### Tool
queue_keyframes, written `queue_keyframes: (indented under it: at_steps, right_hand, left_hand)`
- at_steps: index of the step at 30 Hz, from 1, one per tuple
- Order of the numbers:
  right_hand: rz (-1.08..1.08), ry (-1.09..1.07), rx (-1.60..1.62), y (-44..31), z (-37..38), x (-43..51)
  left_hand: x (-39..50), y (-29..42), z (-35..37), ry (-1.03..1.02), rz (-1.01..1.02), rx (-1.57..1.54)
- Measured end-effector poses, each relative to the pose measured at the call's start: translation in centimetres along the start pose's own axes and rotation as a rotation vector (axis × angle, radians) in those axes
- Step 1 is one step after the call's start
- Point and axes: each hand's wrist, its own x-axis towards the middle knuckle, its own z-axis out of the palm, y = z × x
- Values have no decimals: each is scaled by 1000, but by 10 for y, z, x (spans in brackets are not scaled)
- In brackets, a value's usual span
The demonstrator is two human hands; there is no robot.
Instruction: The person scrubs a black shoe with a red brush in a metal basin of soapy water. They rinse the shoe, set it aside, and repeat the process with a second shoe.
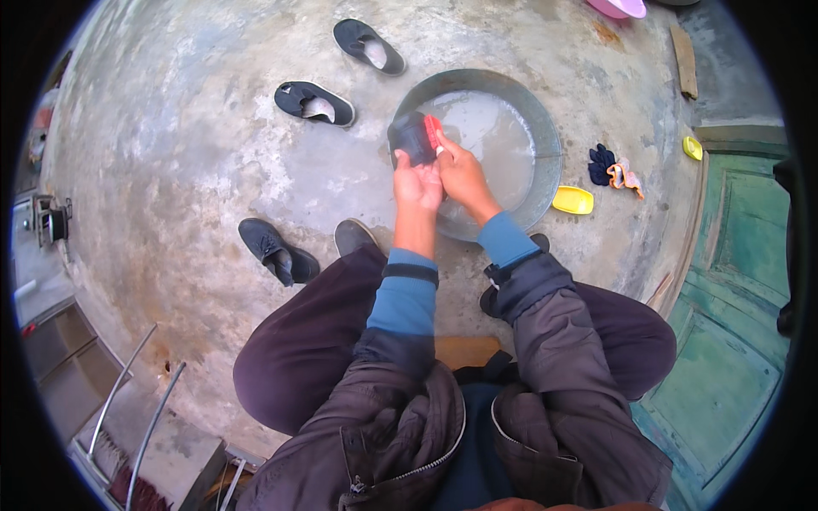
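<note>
My left hand [416, 182] holds a dark shoe [411, 137] over the left side of a round metal tub [549, 153]. Cloudy, sudsy water [498, 140] lies in the tub. In my right hand [463, 175] is a red scrub brush [432, 129], its bristles against the shoe's right side. My fingers and palm hide part of the shoe's near end. Just outside the tub's right rim sits a yellow plastic dish [573, 200].
Two dark slip-on shoes [314, 103] [369, 47] lie beyond the tub's left. A dark lace-up shoe [278, 251] is by my left foot. Crumpled cloths [610, 169] and a small yellow object [692, 148] lie right, near a green wooden door [722, 319]. Metal rods [153, 434] stand lower left.
</note>
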Motion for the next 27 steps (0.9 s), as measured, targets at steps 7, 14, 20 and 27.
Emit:
queue_keyframes:
  at_steps: [7,14,20,27]
  right_hand:
    - [129,-29,155,18,-3,-12]
    - [-1,-69,-130,46,-10,-10]
    - [126,-104,-355,95,-35,-1]
    - [295,283,-340,152,-27,-12]
  left_hand:
    - [-10,6,5,125,53,8]
    - [-10,3,-2,186,96,76]
    - [-8,3,-1,257,159,74]
    - [-11,10,8,202,187,83]
